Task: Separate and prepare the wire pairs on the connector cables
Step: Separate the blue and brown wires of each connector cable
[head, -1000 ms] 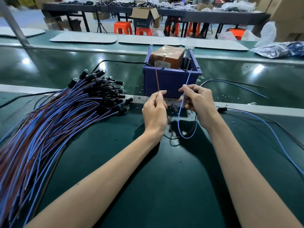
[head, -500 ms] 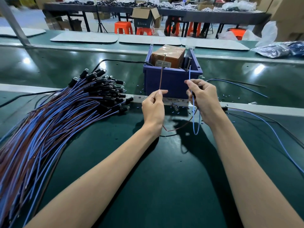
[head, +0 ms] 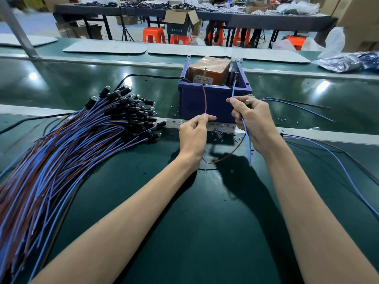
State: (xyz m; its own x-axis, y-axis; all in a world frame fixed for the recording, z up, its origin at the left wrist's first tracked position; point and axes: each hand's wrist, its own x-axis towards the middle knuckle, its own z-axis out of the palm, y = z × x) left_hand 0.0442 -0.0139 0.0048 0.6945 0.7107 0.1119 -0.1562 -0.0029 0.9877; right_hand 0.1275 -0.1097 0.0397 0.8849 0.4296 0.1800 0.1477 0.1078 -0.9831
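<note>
At nine o'clock of the view a thick bundle of blue and brown wires with black connector ends [head: 71, 150] is fanning across the dark green tabletop [head: 205, 222]. Its lower part is running off the picture's edge, and single pairs are hard to tell apart.

The left hand [head: 192, 136] is pinching a thin brown wire [head: 205, 99] between thumb and forefinger, the other fingers curling loosely beneath. The wire is rising toward twelve o'clock from the pinch, then passing behind the hand and reappearing at its six o'clock.

Just beyond both hands a blue plastic bin [head: 192, 103] is holding a brown taped box [head: 209, 68]. Where the wire tips end at its rim is hard to make out.

The right hand [head: 254, 124] is curling its fingers round a thin blue wire [head: 247, 146], which is climbing to the bin at eleven o'clock and hanging down at six o'clock. A small pale thing at its fingers is too small to name.

At three o'clock loose blue and black cables [head: 338, 160] are trailing off the view.
</note>
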